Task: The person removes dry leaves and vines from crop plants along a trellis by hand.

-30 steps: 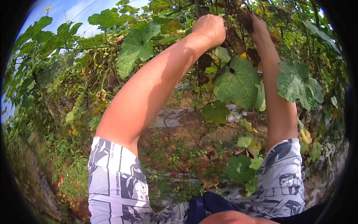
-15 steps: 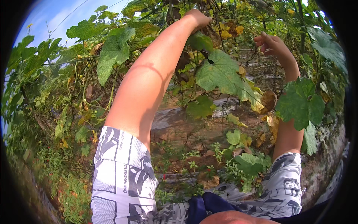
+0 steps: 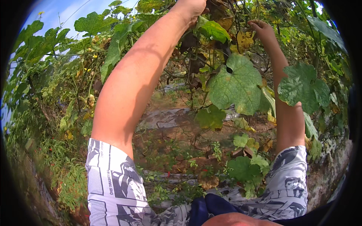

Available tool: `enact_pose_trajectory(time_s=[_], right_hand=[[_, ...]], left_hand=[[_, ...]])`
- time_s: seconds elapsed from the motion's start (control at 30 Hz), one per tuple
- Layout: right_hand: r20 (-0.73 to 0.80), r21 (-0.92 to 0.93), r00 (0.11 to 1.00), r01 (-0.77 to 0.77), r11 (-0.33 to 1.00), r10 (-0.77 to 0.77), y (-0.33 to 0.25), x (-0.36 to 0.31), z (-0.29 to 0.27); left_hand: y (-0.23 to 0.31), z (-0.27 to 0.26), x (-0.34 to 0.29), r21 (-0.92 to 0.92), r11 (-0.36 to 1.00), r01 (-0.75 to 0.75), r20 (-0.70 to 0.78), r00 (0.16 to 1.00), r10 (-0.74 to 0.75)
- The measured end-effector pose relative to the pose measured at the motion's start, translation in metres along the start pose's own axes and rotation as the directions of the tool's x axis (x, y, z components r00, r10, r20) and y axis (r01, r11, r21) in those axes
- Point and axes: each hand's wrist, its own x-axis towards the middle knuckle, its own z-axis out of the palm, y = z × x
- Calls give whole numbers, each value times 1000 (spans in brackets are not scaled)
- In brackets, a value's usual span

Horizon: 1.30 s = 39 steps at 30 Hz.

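Both my arms reach up into a climbing vine with broad lobed leaves. My left hand (image 3: 191,8) is at the top edge of the view, its fingers curled closed beside withered brown leaves (image 3: 218,12); what they hold is hidden. To its right, my right hand (image 3: 263,31) is raised among thin stems, with thumb and fingertips pinched together on something too small to make out. Between and below the hands hang a bright green leaf (image 3: 215,31), a yellowed leaf (image 3: 244,40) and a large green leaf (image 3: 236,84).
Another broad leaf (image 3: 304,87) hangs in front of my right forearm. Dense vines (image 3: 41,101) fill the left side. Below lie brown soil (image 3: 166,145), strips of grey plastic sheeting (image 3: 162,118) and low green plants (image 3: 69,180). A thin wire (image 3: 77,10) crosses the sky.
My left hand has gone up slightly to the left. My right hand has moved up and left toward the stems, its fingers closing from spread to pinched. The hanging leaves have shifted.
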Motion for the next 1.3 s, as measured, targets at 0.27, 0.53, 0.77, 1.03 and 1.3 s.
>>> enact_pose_trajectory(time_s=[0.27,0.53,0.77,1.03,1.3], right_hand=[[-40,622,988,139,770,-147,4,-28,-24],[-65,103,976,211,972,-205,-16,-45,-38],[-223,-275,935,211,938,-276,-7,-33,-49],[-233,-416,937,146,898,-261,-11,-53,-43],[-168,-532,962,94,841,-214,-7,-62,-39]], left_hand=[[24,-67,-1,-256,872,416,280,896,-345],[62,-6,-112,276,873,401,301,827,-475],[70,14,-193,532,841,100,629,618,-471],[24,18,-94,722,627,-293,334,941,55],[-47,71,-7,974,133,-183,226,818,-529]])
